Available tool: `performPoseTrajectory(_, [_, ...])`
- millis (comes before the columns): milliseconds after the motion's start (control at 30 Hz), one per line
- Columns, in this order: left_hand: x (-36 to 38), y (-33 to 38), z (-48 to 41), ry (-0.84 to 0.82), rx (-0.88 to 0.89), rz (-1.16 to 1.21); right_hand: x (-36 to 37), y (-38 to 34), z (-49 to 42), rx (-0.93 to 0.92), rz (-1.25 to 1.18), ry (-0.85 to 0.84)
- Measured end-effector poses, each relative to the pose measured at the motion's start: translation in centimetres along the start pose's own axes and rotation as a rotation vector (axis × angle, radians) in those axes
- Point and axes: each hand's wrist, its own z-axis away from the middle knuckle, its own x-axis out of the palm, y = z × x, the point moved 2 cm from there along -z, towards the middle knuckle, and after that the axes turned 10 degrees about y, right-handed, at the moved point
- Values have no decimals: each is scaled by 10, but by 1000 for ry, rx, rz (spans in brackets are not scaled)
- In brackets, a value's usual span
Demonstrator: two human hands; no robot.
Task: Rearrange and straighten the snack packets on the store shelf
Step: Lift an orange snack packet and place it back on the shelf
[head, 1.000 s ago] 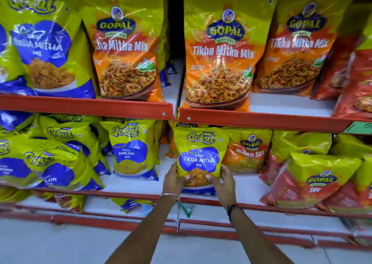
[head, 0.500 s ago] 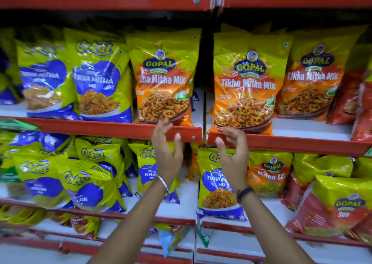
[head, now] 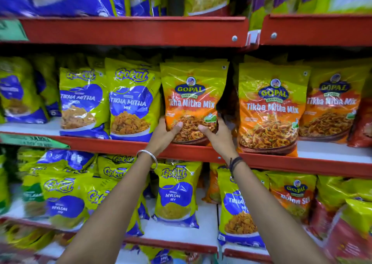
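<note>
An orange and yellow Gopal Tikha Mitha Mix packet (head: 193, 94) stands upright on the middle red shelf (head: 124, 147), just left of the shelf joint. My left hand (head: 164, 131) grips its lower left edge, thumb on the front. My right hand (head: 217, 134) grips its lower right edge the same way. Two more Gopal Tikha Mitha Mix packets (head: 269, 110) stand to its right. Green and blue Gokul Tikha Mitha packets (head: 131, 102) stand to its left. Below, a small Gokul Tikha Mitha packet (head: 238, 213) stands between my forearms' far sides on the lower shelf.
The lower shelf (head: 181, 241) holds Gokul Nylon Sev packets (head: 177, 195), some leaning, and Gopal Nylon Sev packets (head: 291, 197). Red packets (head: 348, 235) slump at the lower right. The top shelf edge (head: 132, 30) carries more packets above. A green price label (head: 30, 141) sits at left.
My hands let go of the small Gokul packet on the lower shelf, rose past the shelf edge, and now grip the Gopal Tikha Mitha Mix packet. The view tilted upward.
</note>
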Motion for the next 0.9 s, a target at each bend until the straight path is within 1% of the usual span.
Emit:
performPoseTrajectory(133, [-6,1,11,23,85,83,-4,3,13,-38,-72,92])
performPoseTrajectory(200, [-5,5,24,75,116,177,-12,4,22,-50,-141,124])
performPoseTrajectory(367, [-2,44,67,226,215,339,-43,-16,44,-55,-398,235])
performPoseTrajectory(500, [8,54,103,283,158,385,-72,-27,67,-64,-405,249])
performPoseTrajectory(700, [22,39,147,234,26,348,-93,-3,110,48,-402,222])
performPoseTrajectory(900, [27,26,172,203,-35,247,-96,20,136,150,-401,213])
